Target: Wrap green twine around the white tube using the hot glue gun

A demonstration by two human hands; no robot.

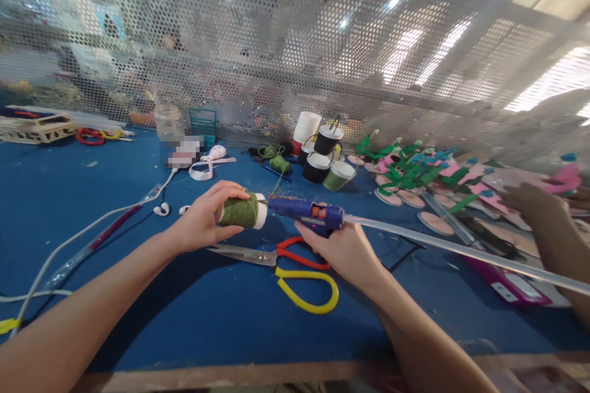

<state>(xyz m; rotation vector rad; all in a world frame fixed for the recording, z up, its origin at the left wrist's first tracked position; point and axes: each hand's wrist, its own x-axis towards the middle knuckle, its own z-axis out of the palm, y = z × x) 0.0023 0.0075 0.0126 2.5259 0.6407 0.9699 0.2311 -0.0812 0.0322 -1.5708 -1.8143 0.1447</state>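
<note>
My left hand (203,218) is closed round a small white cup wrapped in green twine (240,211), held on its side above the blue table (69,196). My right hand (342,252) grips a blue glue gun (310,214) whose nozzle touches the cup's white rim. A long clear glue stick (461,250) runs out of the gun's back to the right. Scissors with one red and one yellow handle (295,270) lie on the table just below both hands.
Small black, white and green cups (325,159) stand behind, with loose green twine (276,159). Pink and green cut pieces (415,175) cover the right side. Another person's hand (539,209) reaches in at right. A white cable (92,227) crosses the left. A perforated metal screen (295,61) backs the table.
</note>
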